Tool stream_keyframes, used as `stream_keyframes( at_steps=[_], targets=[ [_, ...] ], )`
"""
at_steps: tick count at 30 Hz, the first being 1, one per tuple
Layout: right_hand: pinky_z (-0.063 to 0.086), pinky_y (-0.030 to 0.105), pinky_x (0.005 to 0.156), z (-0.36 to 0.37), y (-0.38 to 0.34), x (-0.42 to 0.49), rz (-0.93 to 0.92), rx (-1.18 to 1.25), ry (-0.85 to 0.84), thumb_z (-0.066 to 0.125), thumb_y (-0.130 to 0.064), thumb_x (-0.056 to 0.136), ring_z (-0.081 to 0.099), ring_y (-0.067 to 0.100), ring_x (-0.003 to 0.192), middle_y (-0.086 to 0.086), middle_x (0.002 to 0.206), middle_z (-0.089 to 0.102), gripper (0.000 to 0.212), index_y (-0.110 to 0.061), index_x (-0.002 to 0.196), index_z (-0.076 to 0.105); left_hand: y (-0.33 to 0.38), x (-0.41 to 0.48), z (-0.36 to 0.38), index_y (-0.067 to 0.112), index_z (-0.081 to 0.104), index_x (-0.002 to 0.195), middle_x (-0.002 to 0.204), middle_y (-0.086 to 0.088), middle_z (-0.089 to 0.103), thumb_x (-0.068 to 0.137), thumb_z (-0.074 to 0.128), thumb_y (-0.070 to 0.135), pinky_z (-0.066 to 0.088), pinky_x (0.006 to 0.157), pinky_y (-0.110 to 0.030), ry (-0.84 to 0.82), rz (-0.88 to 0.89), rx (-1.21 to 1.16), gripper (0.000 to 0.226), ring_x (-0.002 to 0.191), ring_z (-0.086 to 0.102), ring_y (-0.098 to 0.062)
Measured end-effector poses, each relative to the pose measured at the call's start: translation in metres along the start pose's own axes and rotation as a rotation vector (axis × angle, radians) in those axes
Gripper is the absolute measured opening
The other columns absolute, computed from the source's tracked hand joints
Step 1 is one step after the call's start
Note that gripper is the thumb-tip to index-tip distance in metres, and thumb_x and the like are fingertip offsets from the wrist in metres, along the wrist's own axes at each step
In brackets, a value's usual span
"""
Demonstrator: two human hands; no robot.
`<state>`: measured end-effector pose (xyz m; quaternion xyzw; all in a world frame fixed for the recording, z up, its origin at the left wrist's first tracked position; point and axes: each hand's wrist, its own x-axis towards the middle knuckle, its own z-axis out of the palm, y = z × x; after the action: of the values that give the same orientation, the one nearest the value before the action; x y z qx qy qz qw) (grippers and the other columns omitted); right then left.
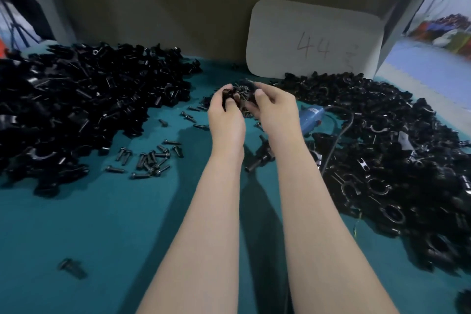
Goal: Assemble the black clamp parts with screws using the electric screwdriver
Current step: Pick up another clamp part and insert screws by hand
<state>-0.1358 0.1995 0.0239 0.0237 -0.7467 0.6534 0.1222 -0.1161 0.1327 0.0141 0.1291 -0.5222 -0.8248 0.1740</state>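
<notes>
left hand (225, 112) grip clamped on a black clamp part (225, 93), right hand (274, 107) grip curled round screws (242, 95).

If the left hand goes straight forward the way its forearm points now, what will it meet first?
Probably the brown back wall, just left of the white board. Past the left hand only a strip of bare teal table shows, but depth is unclear.
</notes>
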Motion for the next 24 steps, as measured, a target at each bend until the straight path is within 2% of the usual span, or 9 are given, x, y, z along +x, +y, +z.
stream_keyframes(
  at_steps=[2,5,9,16,18,21,24],
  targets=[
    [0.052,0.029,0.092,-0.001,0.001,-0.002,-0.018,-0.034,-0.029,0.05,-0.006,0.096,0.066,0.009,0.093,0.006,0.111,0.067,0.027,-0.007,0.12,0.062,-0.002,0.004,0.0,0.017,0.054,0.126,0.136,-0.014,0.055,0.1,0.033,0.002,0.043,0.108,-0.041,-0.045,-0.027,-0.043,0.037,0.127,0.052,-0.026],
    [0.047,0.033,0.1,-0.003,0.001,-0.005,-0.074,-0.162,-0.049,0.057,-0.008,0.092,0.057,0.008,0.11,0.0,0.118,0.063,0.032,-0.016,0.123,0.06,-0.005,0.008,-0.002,0.012,0.048,0.138,0.134,-0.012,0.057,0.101,0.04,0.009,0.043,0.108,-0.04,-0.105,-0.046,-0.037,0.038,0.123,0.055,-0.024],
    [0.049,0.034,0.097,-0.006,0.0,-0.006,-0.09,-0.204,-0.082,0.058,-0.007,0.091,0.059,0.009,0.107,-0.003,0.114,0.064,0.033,-0.016,0.123,0.06,-0.007,0.008,-0.003,0.011,0.047,0.138,0.129,-0.013,0.06,0.097,0.052,0.012,0.044,0.107,-0.041,-0.151,-0.013,0.084,0.041,0.12,0.057,-0.024],
    [0.051,0.03,0.094,-0.009,0.0,-0.005,-0.117,-0.229,-0.118,0.058,-0.005,0.09,0.062,0.007,0.1,-0.003,0.108,0.066,0.032,-0.014,0.12,0.062,-0.003,0.006,-0.003,0.012,0.053,0.128,0.122,-0.008,0.062,0.095,0.056,0.01,0.047,0.103,-0.039,-0.126,0.044,0.163,0.033,0.115,0.06,-0.021],
    [0.051,0.029,0.093,-0.009,0.0,-0.005,-0.124,-0.258,-0.125,0.058,-0.007,0.09,0.061,0.005,0.097,-0.008,0.105,0.064,0.034,-0.018,0.122,0.059,-0.002,0.004,-0.003,0.012,0.055,0.125,0.119,-0.007,0.064,0.096,0.055,0.011,0.048,0.102,-0.038,-0.123,0.033,0.165,0.029,0.112,0.061,-0.02],
    [0.047,0.022,0.093,-0.01,0.0,-0.008,-0.208,-0.386,-0.176,0.057,-0.004,0.089,0.058,0.005,0.098,-0.01,0.106,0.06,0.05,-0.028,0.132,0.051,-0.002,0.004,-0.004,0.015,0.059,0.118,0.112,-0.004,0.067,0.096,0.055,0.013,0.051,0.098,-0.038,-0.148,0.01,0.175,0.022,0.106,0.064,-0.017],
    [0.049,0.028,0.093,-0.012,0.001,-0.009,-0.224,-0.369,-0.187,0.057,-0.005,0.088,0.06,0.013,0.101,-0.007,0.108,0.063,0.048,-0.031,0.128,0.054,-0.002,0.002,-0.003,0.021,0.063,0.103,0.104,0.001,0.068,0.096,0.056,0.017,0.052,0.096,-0.037,-0.172,-0.004,0.171,0.011,0.101,0.064,-0.016]
  ],
)
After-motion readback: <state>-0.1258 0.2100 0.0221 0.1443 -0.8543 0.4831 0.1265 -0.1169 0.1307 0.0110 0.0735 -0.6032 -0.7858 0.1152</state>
